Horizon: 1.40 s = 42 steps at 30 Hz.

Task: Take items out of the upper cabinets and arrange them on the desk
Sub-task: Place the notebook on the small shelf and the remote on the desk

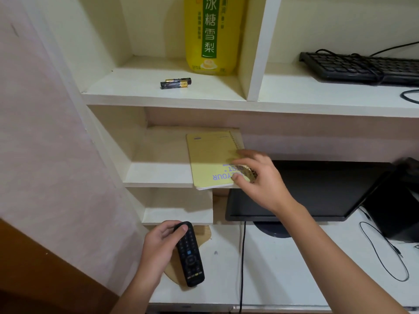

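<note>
Remote control (190, 252), black, clasped in left grip (158, 245), fingers curled round it, low over the counter (283, 268) and a wooden board (172, 273). Yellow spiral notebook (210, 159) flat on the lower shelf (158, 173), near corner overhanging the edge. Right grip (263, 184) above that corner, pinching a small gold round thing (249, 173), too blurred to name. Two batteries (175, 83) near a yellow bottle (214, 35) on the upper shelf (136, 87); black keyboard (353, 66) in the next compartment.
</note>
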Tool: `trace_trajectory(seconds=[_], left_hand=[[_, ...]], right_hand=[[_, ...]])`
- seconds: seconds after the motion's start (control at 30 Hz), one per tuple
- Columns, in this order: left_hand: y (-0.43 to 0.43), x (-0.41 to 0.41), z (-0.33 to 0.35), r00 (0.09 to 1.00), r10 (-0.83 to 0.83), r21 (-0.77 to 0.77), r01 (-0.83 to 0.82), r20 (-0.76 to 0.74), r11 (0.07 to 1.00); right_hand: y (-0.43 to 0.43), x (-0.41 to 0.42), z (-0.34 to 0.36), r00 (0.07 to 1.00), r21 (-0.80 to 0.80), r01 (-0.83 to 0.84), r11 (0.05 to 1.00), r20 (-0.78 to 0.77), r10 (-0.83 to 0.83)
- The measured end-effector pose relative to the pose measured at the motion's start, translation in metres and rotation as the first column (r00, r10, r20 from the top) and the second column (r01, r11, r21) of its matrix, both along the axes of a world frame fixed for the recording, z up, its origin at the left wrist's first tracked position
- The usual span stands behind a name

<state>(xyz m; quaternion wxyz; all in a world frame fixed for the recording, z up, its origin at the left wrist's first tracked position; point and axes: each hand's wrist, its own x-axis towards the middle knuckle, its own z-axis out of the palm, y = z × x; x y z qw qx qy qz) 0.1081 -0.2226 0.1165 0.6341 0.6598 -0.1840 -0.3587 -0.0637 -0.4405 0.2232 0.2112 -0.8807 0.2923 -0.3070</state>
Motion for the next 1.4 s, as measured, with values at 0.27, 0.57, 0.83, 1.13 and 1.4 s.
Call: trace_trajectory(seconds=[0.27,0.57,0.83,1.13,1.4], left_hand=[[-0.009,0.002,0.013,0.997,-0.026,0.005,0.026,0.074,1.000],[-0.024,0.016,0.032,0.990,-0.053,-0.033,0.058,0.132,0.998],[-0.017,0.035,0.030,0.983,-0.036,-0.032,0.042,0.180,0.999],[-0.008,0.040,0.024,0.982,-0.040,-0.014,0.043,0.183,0.999],[-0.004,0.036,0.018,0.957,-0.111,0.024,0.108,0.268,0.994]], right_hand=[[-0.007,-0.002,0.003,0.995,-0.070,0.021,0.997,-0.099,-0.028],[-0.009,-0.005,0.007,0.998,0.020,0.036,0.999,-0.060,-0.035],[-0.018,-0.003,0.015,0.994,0.034,-0.011,0.999,-0.107,0.015],[-0.013,-0.007,0.009,0.994,0.065,0.001,0.998,-0.112,0.006],[0.019,-0.019,0.005,0.998,0.036,0.040,0.999,-0.059,-0.038]])
